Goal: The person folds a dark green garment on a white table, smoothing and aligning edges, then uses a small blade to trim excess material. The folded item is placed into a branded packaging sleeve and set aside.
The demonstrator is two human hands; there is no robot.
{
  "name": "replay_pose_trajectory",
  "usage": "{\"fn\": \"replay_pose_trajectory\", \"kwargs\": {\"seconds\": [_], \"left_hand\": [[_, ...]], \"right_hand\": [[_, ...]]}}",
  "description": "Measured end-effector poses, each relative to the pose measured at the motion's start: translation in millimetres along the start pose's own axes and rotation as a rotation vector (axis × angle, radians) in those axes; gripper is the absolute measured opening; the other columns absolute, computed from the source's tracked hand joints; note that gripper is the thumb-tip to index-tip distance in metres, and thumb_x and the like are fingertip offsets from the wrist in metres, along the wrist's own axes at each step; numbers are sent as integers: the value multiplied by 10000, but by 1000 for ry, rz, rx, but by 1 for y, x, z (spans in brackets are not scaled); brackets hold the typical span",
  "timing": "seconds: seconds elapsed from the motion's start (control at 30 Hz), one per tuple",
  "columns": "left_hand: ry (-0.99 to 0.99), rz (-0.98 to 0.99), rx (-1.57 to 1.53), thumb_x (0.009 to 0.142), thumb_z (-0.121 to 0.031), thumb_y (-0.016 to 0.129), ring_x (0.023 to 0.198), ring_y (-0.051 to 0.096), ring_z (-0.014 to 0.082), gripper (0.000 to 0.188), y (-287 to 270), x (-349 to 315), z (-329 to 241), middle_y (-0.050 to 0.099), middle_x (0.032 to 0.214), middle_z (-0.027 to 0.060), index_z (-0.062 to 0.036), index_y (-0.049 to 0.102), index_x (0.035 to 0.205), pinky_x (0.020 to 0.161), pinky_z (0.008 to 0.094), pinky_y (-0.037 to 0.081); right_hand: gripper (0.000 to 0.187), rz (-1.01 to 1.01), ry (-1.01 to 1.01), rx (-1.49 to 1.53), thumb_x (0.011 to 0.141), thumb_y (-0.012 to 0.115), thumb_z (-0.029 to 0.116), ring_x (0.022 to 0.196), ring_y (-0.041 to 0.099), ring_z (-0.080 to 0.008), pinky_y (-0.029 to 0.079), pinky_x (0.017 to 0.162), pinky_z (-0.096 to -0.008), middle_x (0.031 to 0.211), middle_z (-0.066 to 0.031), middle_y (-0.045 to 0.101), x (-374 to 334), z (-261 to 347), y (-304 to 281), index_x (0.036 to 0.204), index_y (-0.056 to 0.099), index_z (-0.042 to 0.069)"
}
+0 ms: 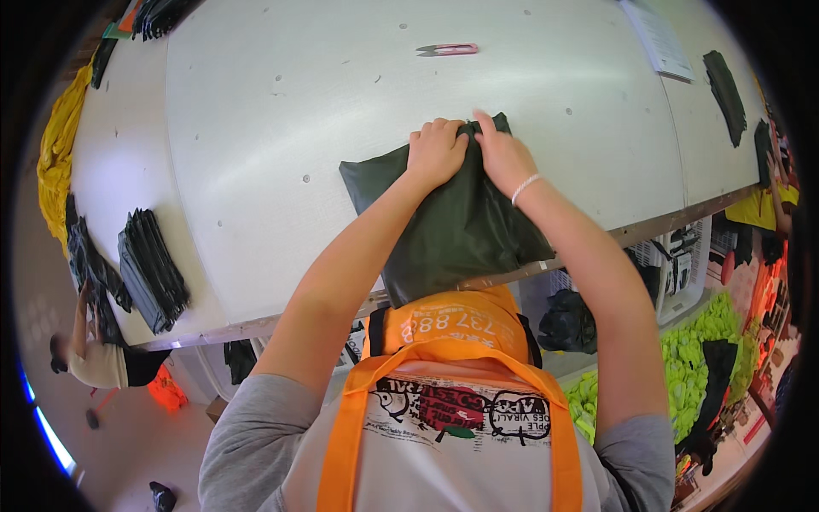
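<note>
A dark green, slightly shiny fabric piece [456, 224] lies at the near edge of the table, its layers folded and its near side against my orange apron. My left hand [438, 154] presses on its far edge with curled fingers, gripping the cloth there. Close beside it, my right hand [505, 158] bends over the same far edge, near the upper right corner, with thumb and fingers at a gathered fold. The right fingertips are slightly blurred. What lies beneath both hands is hidden.
Thread snips [447, 49] lie beyond the fabric on the white table [273, 128]. Dark folded pieces [152, 269] are stacked at left, near yellow cloth [64, 145]. Papers [657, 43] and a dark strip [724, 96] lie far right. Below right is a white crate [689, 264]. Another person [98, 358] works at left.
</note>
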State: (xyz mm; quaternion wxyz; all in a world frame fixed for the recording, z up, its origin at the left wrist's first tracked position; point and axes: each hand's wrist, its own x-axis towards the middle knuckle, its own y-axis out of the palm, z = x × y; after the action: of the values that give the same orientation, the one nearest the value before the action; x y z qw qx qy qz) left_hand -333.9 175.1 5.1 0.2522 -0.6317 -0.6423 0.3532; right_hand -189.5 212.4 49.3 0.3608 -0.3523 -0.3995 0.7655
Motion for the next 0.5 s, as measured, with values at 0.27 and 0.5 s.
{"fn": "replay_pose_trajectory", "kwargs": {"seconds": [0.27,0.5], "left_hand": [[-199,32,-70,908,-303,470,981,614,308,298,1,21,0,675,1008,115,-127,688,1009,851,441,434],[-326,62,-30,873,-381,524,947,636,288,324,2,32,-8,693,955,95,-123,696,969,830,427,447]], "right_hand": [[195,24,-46,114,926,489,228,760,643,-341,508,686,-438,844,-130,678,42,-12,-4,1016,642,147],[110,-253,-95,331,853,606,198,669,638,-302,506,609,-381,768,-109,669,8,-23,9,869,699,142]]}}
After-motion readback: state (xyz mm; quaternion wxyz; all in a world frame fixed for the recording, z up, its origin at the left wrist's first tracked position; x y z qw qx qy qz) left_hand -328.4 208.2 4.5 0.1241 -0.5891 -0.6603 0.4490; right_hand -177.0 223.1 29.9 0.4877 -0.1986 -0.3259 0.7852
